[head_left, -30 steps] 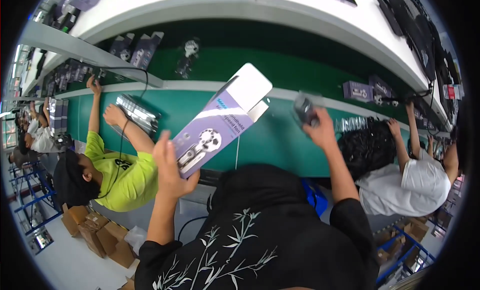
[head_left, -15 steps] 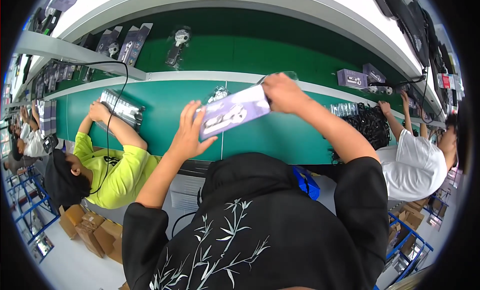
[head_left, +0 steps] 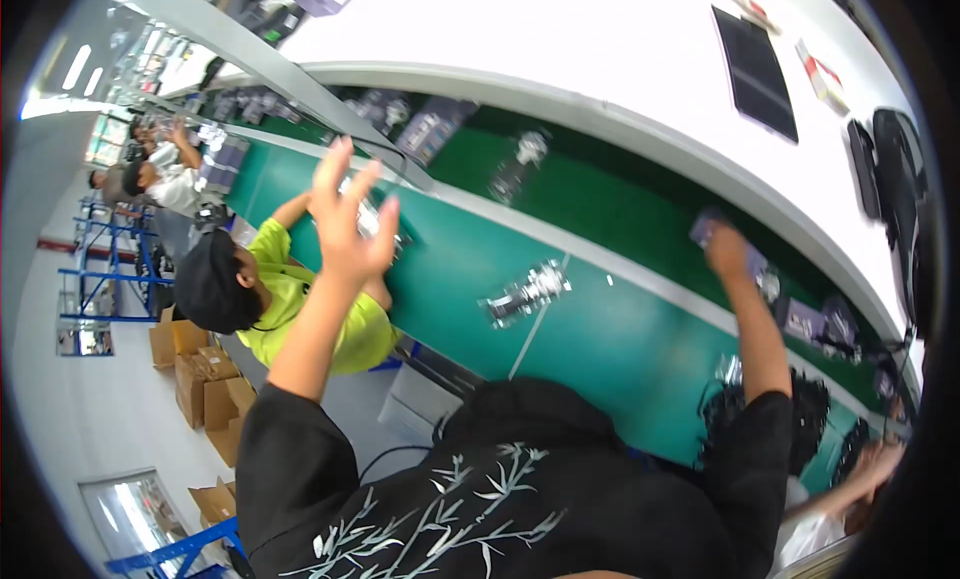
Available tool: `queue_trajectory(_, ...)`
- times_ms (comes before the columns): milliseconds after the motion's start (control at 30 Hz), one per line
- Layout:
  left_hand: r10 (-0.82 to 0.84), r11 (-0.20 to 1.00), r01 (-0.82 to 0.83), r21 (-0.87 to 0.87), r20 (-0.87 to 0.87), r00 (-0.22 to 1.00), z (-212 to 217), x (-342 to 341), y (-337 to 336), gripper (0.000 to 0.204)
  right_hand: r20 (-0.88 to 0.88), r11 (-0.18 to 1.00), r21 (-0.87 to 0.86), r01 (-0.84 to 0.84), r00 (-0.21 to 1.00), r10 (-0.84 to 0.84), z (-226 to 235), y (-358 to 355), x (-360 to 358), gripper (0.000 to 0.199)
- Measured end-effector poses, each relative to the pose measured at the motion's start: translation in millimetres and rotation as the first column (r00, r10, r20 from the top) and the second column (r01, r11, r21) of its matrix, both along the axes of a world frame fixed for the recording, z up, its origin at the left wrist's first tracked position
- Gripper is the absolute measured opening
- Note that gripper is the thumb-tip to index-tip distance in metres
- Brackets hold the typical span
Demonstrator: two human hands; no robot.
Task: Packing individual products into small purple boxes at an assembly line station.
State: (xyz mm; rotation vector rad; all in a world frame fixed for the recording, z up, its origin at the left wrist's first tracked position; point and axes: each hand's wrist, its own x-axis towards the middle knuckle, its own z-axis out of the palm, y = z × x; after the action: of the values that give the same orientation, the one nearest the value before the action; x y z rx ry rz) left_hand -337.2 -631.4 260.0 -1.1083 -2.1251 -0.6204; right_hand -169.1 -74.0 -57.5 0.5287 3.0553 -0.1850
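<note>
My left hand [head_left: 350, 224] is raised over the left part of the green bench, fingers spread, holding nothing. Out over the darker green strip behind the rail, my right hand [head_left: 728, 251] is closed on a purple box [head_left: 702, 225]; its fingertips are partly hidden and blurred. Between my arms, a clear plastic bag [head_left: 525, 294] with a black and white device inside lies on the green bench [head_left: 455, 279]. A similar bagged device [head_left: 520, 167] lies on the far strip.
More purple boxes [head_left: 803, 319] sit right of my right hand. A heap of black cables [head_left: 808, 419] lies at the bench's right. On the left, a person in a yellow-green shirt [head_left: 345, 329] works close by. A white shelf [head_left: 620, 49] overhangs the far strip, holding a dark tablet [head_left: 757, 74].
My left hand has let go of the purple box and lifted up leftward. The right hand has carried the box to the far strip. My view has turned and tilted.
</note>
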Motion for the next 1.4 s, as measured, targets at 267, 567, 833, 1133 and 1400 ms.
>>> queue_trajectory(267,0.369,0.928,-0.366,0.075,-0.344,0.863,137,-236,67,0.056,0.151,0.677,-0.322,-0.662,0.67,0.727,31,-349,-67,0.017)
queue_trajectory(567,0.802,0.388,-0.709,-0.588,-0.164,0.575,149,-269,61,0.082,-0.161,0.787,0.077,-0.611,0.772,0.615,-46,-382,-67,0.013)
queue_trajectory(833,-0.088,0.948,0.03,0.316,0.173,0.981,59,-16,-46,0.054,-0.036,0.927,-0.27,-0.259,0.965,0.259,-23,-333,10,0.028)
queue_trajectory(1133,-0.25,0.962,-0.029,0.27,0.923,0.292,-171,69,-92,0.05,-0.194,0.975,-0.217,0.048,0.977,-0.091,119,-212,60,0.056)
queue_trajectory(1400,-0.284,0.959,-0.018,0.284,0.949,-0.136,-204,39,-82,0.047,-0.048,0.825,-0.044,-0.563,0.826,0.562,146,-295,-3,0.044)
